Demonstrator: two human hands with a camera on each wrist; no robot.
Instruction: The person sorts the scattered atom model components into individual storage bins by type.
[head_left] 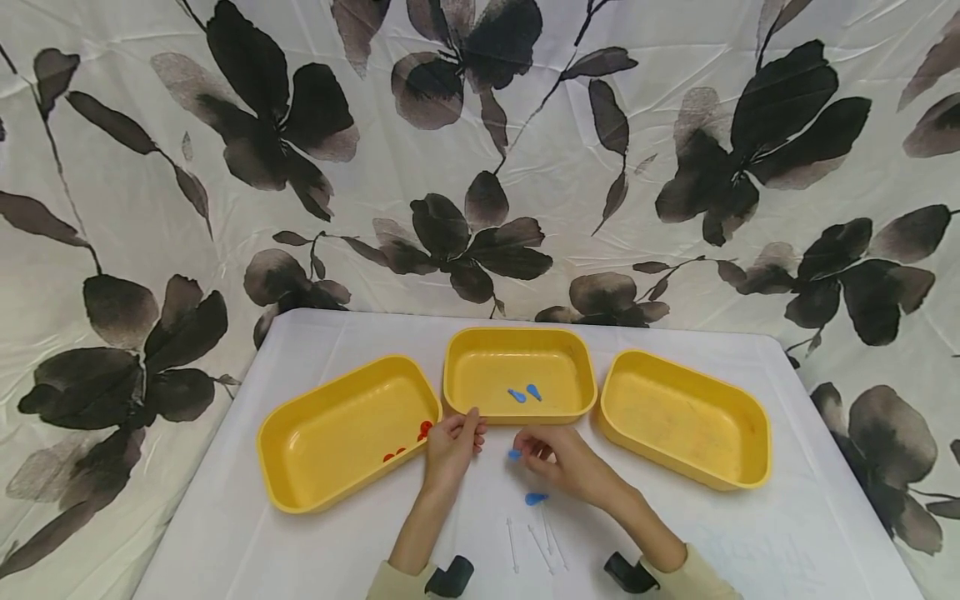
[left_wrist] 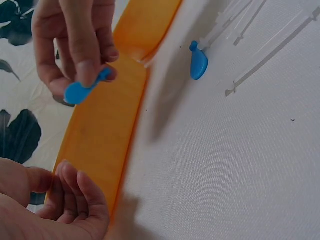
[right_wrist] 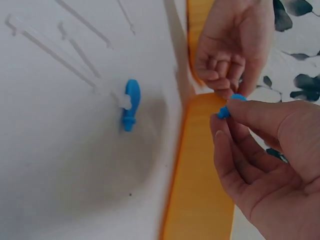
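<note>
1. Blue piece point(left_wrist: 76, 94): it is in the right hand point(head_left: 558, 460), in front of the near wall of the middle tray point(head_left: 520, 417). One end is rounded, the other narrow and knobbed.
2. The right hand pinches this piece between thumb and fingertips.
3. The left hand point(head_left: 450, 442) is by the gap between the middle tray's near left corner and the left tray point(head_left: 330, 400). Its fingers are loosely curled, with nothing visible in them; whether it touches a tray, I cannot tell.
4. A second blue piece point(left_wrist: 199, 65) lies on the table point(head_left: 806, 454), nearer the person than the trays. One of the clear sticks point(head_left: 513, 546) ends at or just beside it; contact is unclear.
5. These sticks lie farther towards the person, between the two forearms.
6. Two more blue pieces point(head_left: 533, 392) rest in the middle tray, towards its near edge.
7. Red pieces point(head_left: 425, 428) sit in the left tray, at its near right corner and along the near wall.
8. The right tray point(head_left: 686, 417) stands towards the table's right edge, angled.
9. Beyond the table's far edge hangs a floral cloth point(head_left: 558, 179).
</note>
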